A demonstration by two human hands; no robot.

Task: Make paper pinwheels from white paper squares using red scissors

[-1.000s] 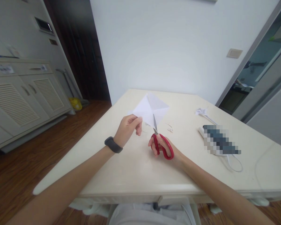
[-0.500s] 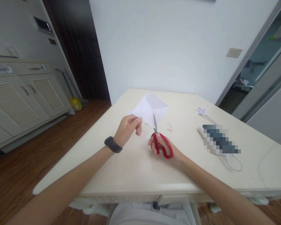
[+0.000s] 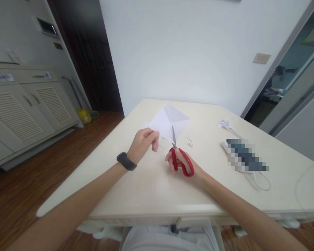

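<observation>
My left hand point(image 3: 143, 143), with a dark band on its wrist, pinches the lower left corner of a folded white paper point(image 3: 167, 120) and holds it up above the cream table point(image 3: 151, 188). My right hand point(image 3: 183, 165) has its fingers through the handles of red scissors point(image 3: 180, 158). The blades point up and lie against the paper's lower edge, close together.
Small paper scraps point(image 3: 189, 141) lie just beyond the scissors. At the right lie a crumpled white piece point(image 3: 225, 123), a blurred flat object point(image 3: 247, 155) and a white cable point(image 3: 261, 183). White cabinets point(image 3: 23, 108) stand at the left over a wooden floor.
Almost nothing has moved. The scissors have crept slightly up into the paper, and the paper has tilted a touch.
</observation>
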